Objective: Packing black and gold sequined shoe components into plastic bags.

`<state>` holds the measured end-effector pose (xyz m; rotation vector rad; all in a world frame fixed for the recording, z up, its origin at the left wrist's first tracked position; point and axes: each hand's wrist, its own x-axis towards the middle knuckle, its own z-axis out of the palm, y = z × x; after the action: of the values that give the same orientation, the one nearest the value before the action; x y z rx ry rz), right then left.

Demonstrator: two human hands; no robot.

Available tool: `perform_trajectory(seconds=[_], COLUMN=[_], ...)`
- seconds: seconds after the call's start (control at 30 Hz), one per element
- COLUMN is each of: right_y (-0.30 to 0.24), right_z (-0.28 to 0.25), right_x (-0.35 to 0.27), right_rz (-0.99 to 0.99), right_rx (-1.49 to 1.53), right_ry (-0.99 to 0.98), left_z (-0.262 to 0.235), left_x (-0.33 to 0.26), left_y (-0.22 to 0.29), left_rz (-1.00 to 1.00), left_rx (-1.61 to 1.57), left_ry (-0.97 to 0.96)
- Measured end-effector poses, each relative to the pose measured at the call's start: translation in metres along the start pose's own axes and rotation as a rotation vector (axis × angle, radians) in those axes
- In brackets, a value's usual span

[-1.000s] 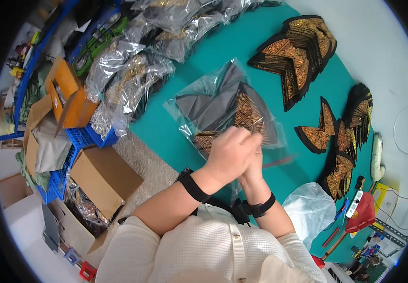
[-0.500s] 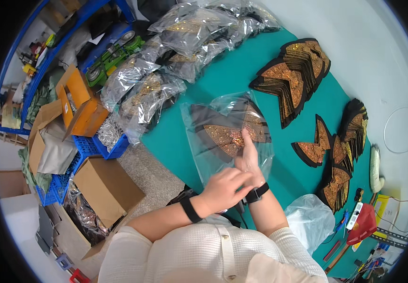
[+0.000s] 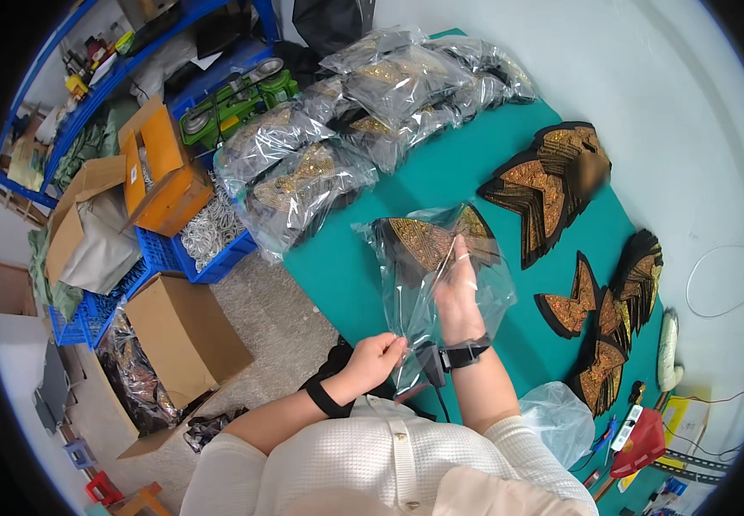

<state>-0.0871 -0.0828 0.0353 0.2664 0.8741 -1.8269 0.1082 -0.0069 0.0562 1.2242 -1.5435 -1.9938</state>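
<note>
- Fingers of the left hand (image 3: 374,359) pinched the clear bag's (image 3: 423,292) lower edge; the right hand (image 3: 456,288) reached inside, fingers spread over the gold-and-black patches (image 3: 428,241).
- Bagging step at frame centre; seating them flat likely comes next.

We now have the clear plastic bag (image 3: 436,275) lifted off the teal table (image 3: 346,258) and stretched between our hands, where a second ago both worked clasped together over it. Our right hand (image 3: 458,288) reaches up inside the bag beside the gold-and-black embroidered pieces (image 3: 428,241); our left hand (image 3: 376,359) pinches the bag's lower edge
</note>
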Motion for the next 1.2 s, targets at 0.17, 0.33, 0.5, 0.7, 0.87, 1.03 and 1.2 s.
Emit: perform_trajectory(seconds=[0.17, 0.33, 0.5, 0.7, 0.87, 1.03, 1.2], right_y=[0.01, -0.004, -0.002, -0.013, -0.012, -0.016, -0.029], right_z=[0.012, 0.011, -0.006, -0.038, -0.08, -0.09, -0.1], right_x=[-0.004, -0.015, -0.029, -0.079, -0.132, -0.189, -0.235], right_rz=[-0.164, -0.065, -0.159, -0.12, 0.041, 0.022, 0.032], right_rx=[-0.303, -0.584, -0.435, -0.407, -0.445, -0.668, -0.952], right_ry=[0.084, 0.283, 0.141, 0.08, -0.04, -0.016, -0.194], left_z=[-0.01, -0.015, -0.02, -0.029, -0.03, -0.04, -0.035], left_x=[-0.002, 0.002, 0.003, 0.005, 0.008, 0.005, 0.005], left_y=[0.001, 0.005, 0.004, 0.007, 0.018, 0.03, 0.027], left_rz=[-0.133, -0.173, -0.261, -0.323, -0.303, -0.352, -0.509], left_rx=[-0.126, -0.243, -0.339, -0.329, -0.364, -0.325, -0.278], left_ry=[-0.048, -0.108, -0.191, -0.255, -0.305, -0.253, -0.192])
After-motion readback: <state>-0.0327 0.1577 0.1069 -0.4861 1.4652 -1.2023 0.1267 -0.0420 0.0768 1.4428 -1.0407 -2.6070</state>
